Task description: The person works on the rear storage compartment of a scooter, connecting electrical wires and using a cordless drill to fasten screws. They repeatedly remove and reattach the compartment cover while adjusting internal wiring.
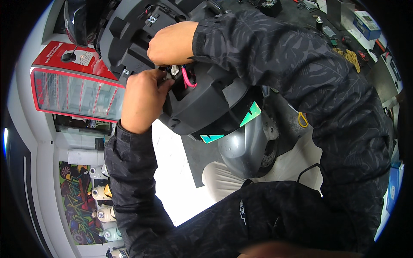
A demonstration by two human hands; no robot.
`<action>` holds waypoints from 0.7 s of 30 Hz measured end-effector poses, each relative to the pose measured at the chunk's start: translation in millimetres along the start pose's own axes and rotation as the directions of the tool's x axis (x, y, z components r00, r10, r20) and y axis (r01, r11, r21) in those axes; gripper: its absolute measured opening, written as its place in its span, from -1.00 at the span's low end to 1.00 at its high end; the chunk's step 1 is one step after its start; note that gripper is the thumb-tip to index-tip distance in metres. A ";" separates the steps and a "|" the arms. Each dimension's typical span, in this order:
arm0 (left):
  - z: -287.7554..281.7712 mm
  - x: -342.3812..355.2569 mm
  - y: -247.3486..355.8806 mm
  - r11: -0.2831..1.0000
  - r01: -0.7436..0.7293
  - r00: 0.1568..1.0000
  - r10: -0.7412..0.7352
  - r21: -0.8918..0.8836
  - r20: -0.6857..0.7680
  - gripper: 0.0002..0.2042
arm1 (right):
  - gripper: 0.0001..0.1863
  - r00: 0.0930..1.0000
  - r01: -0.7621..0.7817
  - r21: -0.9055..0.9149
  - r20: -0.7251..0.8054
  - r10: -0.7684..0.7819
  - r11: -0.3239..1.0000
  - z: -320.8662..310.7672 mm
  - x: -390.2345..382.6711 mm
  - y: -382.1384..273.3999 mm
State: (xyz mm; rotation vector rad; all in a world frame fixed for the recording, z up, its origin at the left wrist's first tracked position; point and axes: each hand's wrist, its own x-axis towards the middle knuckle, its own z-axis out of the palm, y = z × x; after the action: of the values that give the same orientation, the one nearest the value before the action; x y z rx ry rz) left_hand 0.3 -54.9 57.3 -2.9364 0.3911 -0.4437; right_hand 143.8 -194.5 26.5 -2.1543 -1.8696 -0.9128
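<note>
I am leaning over a black plastic vehicle panel with two teal-green triangular stickers on its face. In a recess sit a pale connector and a pink wire loop. My left hand is at the recess's left side, thumb and fingers closed on what looks like a small connector, partly hidden by them. My right hand is just above the recess with fingers curled down against the panel; whatever its fingertips hold is hidden. A grey mudguard and wheel show below the panel.
A red-framed display cabinet stands at left, with several scooters beside a graffiti wall. At upper right lie yellow gloves, a spray can, tools and a blue box. A yellow cord loop lies right of the wheel.
</note>
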 end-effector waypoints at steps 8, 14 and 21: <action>24.3 -29.4 -7.8 0.996 -0.056 0.962 0.034 -0.071 -0.272 -0.79 | -0.95 1.000 -0.006 -0.017 0.014 0.007 1.000 1.9 2.5 0.9; 31.4 -30.5 -17.4 0.993 -0.102 0.951 0.078 -0.065 -0.299 -0.81 | -0.95 1.000 0.005 -0.003 0.016 -0.005 1.000 5.8 3.1 3.3; 32.8 -33.0 -24.5 0.987 -0.127 0.931 0.082 -0.102 -0.357 -0.82 | -0.86 0.995 -0.021 0.000 0.095 0.021 1.000 5.9 6.8 3.6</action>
State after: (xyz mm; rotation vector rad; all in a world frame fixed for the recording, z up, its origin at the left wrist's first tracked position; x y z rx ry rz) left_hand -14.3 -18.9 21.8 -2.9289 0.6360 -0.9687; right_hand 149.5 -186.6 26.3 -2.2502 -1.8848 -0.8186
